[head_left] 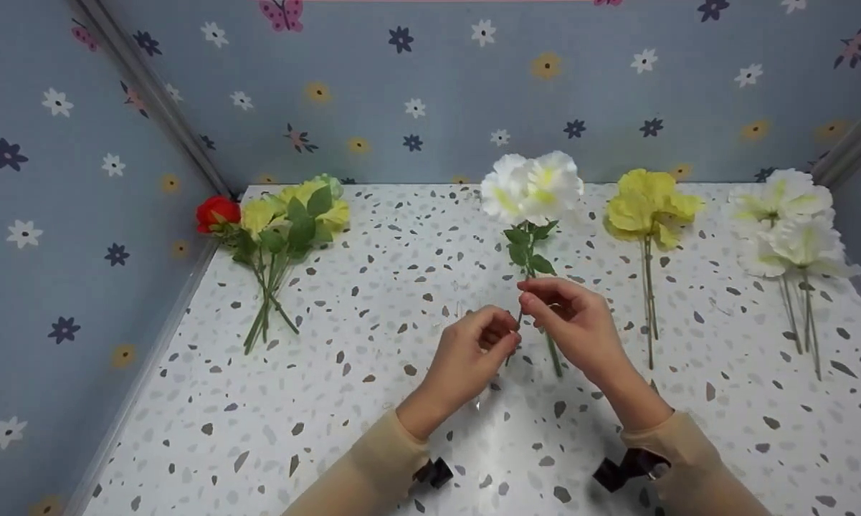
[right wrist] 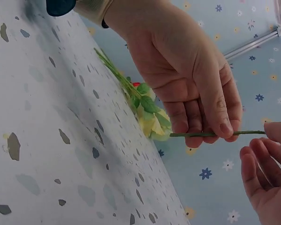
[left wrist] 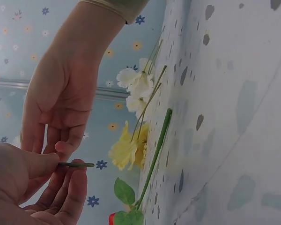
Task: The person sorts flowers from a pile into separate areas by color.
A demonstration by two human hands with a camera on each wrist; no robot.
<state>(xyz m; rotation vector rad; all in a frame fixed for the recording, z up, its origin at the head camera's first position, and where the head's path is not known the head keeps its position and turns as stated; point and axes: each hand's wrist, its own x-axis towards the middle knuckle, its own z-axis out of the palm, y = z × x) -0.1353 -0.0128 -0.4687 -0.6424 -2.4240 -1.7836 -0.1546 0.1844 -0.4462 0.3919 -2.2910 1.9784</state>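
Two white artificial flowers [head_left: 532, 190] with green leaves are at the back centre. My left hand [head_left: 469, 352] pinches the lower part of a thin green stem [right wrist: 201, 134] between thumb and fingers, close to its cut end. Higher up that stem, my right hand [head_left: 577, 319] holds it with thumb and fingertips. The held stem runs up toward the white blooms, but where it joins them is hidden. A second, thicker stem [head_left: 553, 356] lies on the table beneath the right hand; in the left wrist view leaves [left wrist: 125, 191] and a bit of red show near its far end.
On the left lies a bunch of yellow flowers [head_left: 305, 193] with a red rose [head_left: 218, 214]. Yellow flowers [head_left: 649, 204] and white flowers [head_left: 796, 229] lie to the right. Patterned panels [head_left: 444, 79] wall the speckled tabletop [head_left: 373, 408] at the back and sides.
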